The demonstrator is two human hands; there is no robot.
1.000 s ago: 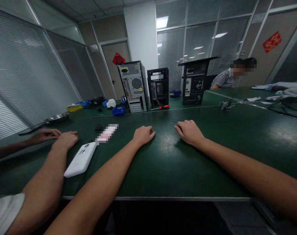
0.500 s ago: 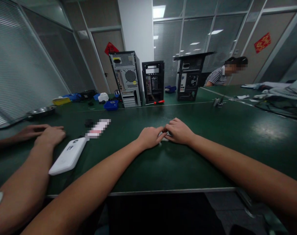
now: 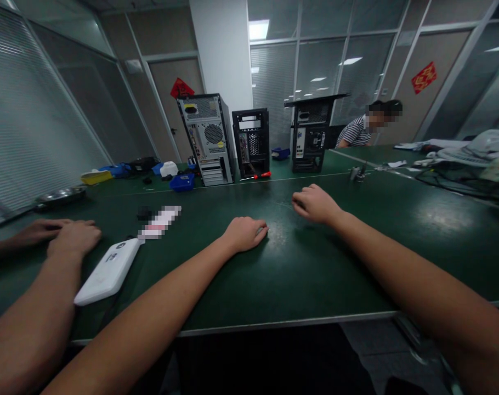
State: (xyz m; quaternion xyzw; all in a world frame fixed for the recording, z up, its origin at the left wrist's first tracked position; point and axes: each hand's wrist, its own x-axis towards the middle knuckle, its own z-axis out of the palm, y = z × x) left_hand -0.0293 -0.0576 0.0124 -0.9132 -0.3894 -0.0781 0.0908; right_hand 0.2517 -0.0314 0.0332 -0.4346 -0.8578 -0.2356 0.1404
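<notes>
My left hand (image 3: 245, 233) rests knuckles-up on the green table (image 3: 315, 274), fingers curled under, with a small pale glint at the fingertips that I cannot name. My right hand (image 3: 315, 203) sits further back and to the right, curled into a loose fist just above or on the table. What its fingers enclose, if anything, is hidden. A gap of bare table lies between the two hands.
A co-worker's two hands (image 3: 68, 236) rest at the left beside a white device (image 3: 107, 271). Three computer cases (image 3: 206, 140) stand across the table, with a red screwdriver (image 3: 260, 175), blue bins (image 3: 181, 182) and a metal pan (image 3: 60, 196). A person sits at the far right (image 3: 356, 131).
My hands came together over a small pale thing half a second ago and have since parted. The right hand moved back and to the right, while the left stayed near the middle.
</notes>
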